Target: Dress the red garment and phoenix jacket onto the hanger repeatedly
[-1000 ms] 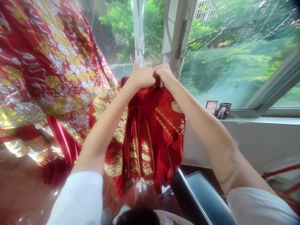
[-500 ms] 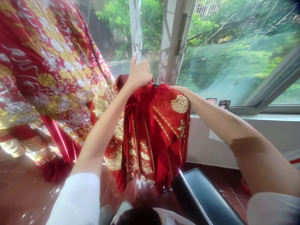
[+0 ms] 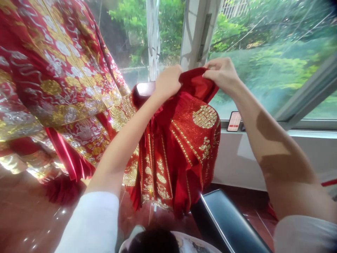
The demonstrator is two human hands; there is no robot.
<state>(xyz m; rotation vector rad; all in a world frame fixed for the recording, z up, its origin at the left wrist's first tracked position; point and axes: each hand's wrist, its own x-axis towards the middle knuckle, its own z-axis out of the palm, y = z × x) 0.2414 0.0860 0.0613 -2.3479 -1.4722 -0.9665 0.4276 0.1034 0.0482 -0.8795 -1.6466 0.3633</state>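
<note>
A red skirt with gold embroidery hangs in front of me by the window. My left hand is closed on its top edge at the left. My right hand pinches the red waistband fabric at the right and holds it up. A larger red and gold embroidered robe hangs to the left, touching the skirt's left side. Both my arms reach forward with white sleeves at the shoulders.
A window with a white frame and green trees outside fills the background. A phone leans on the sill. A dark chair or case edge lies below the skirt. Dark hair of a person shows at the bottom.
My right hand has come up from behind the skirt and now grips the waistband at the top right. My left hand has shifted slightly right and down.
</note>
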